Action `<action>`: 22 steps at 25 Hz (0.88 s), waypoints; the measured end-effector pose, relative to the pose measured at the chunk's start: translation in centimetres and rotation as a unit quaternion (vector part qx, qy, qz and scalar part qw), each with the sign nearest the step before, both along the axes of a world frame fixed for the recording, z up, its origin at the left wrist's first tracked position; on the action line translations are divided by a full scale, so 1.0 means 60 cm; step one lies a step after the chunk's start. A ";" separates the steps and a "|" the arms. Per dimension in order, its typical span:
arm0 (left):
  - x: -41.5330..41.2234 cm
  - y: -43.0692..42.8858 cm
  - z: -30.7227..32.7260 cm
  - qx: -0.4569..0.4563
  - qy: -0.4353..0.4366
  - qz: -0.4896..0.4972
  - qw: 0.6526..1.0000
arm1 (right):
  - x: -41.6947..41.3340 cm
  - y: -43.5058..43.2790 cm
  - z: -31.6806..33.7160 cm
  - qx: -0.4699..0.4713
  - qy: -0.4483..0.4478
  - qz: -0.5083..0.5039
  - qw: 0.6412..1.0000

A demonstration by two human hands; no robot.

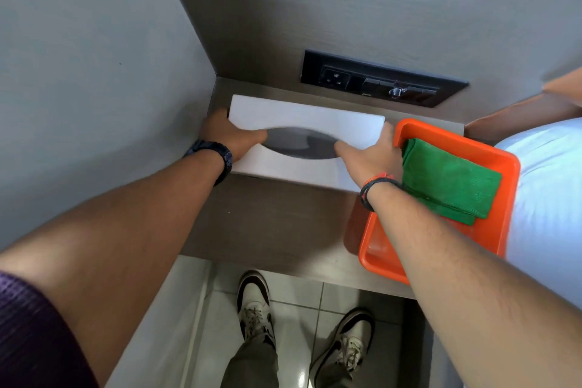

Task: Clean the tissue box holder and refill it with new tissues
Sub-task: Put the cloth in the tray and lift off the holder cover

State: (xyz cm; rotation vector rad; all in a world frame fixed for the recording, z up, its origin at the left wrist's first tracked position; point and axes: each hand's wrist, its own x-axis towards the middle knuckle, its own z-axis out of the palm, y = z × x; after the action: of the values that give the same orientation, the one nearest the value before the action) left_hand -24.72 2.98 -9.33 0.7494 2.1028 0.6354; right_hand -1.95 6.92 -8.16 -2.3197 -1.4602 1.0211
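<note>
Two hands, left hand & right hand, clamp the white rectangular tissue box holder by its ends. Risk: orange plastic tray w/ green cloth, touching right hand, gets knocked.

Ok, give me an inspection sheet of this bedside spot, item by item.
Surface: brown wood-look shelf, in a wall corner.
Job's things: white tissue box holder, its oval opening dark; no tissue seen. Green cloth folded in orange tray.
Clutter: nothing seen.
Grips: left hand and right hand hold the holder's two ends.
Cables: nothing seen.
Surroundings: black socket panel on the wall, white bedding at right, tiled floor below.
</note>
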 end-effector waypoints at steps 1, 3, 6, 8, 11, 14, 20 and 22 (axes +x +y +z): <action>-0.001 -0.016 0.008 -0.009 0.021 -0.005 1.000 | -0.001 -0.014 0.006 -0.011 -0.021 0.018 1.000; -0.002 -0.050 0.024 -0.040 0.055 -0.024 0.997 | -0.001 -0.048 0.015 -0.040 -0.042 0.050 0.997; 0.001 -0.098 0.031 -0.112 0.082 -0.050 0.989 | 0.000 -0.100 0.014 -0.089 -0.035 0.071 0.993; 0.005 -0.119 0.023 -0.162 0.099 -0.058 0.980 | 0.002 -0.128 0.003 -0.121 -0.032 0.077 0.989; 0.014 -0.145 0.005 -0.207 0.108 -0.075 0.969 | 0.007 -0.152 -0.019 -0.158 -0.022 0.075 0.984; 0.020 -0.158 -0.019 -0.211 0.111 -0.083 0.968 | 0.008 -0.160 -0.044 -0.170 -0.040 0.079 0.981; 0.026 -0.164 -0.034 -0.171 0.100 -0.062 0.978 | 0.010 -0.159 -0.069 -0.142 -0.054 0.079 0.985; 0.029 -0.161 -0.020 -0.116 0.187 -0.080 0.972 | 0.008 -0.156 -0.056 -0.077 -0.079 0.102 0.989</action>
State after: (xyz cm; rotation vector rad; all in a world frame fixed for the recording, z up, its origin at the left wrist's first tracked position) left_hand -22.95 -6.70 -10.52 0.9466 2.3718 0.1613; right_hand -1.49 -2.45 -11.54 -2.4455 -1.7689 1.0565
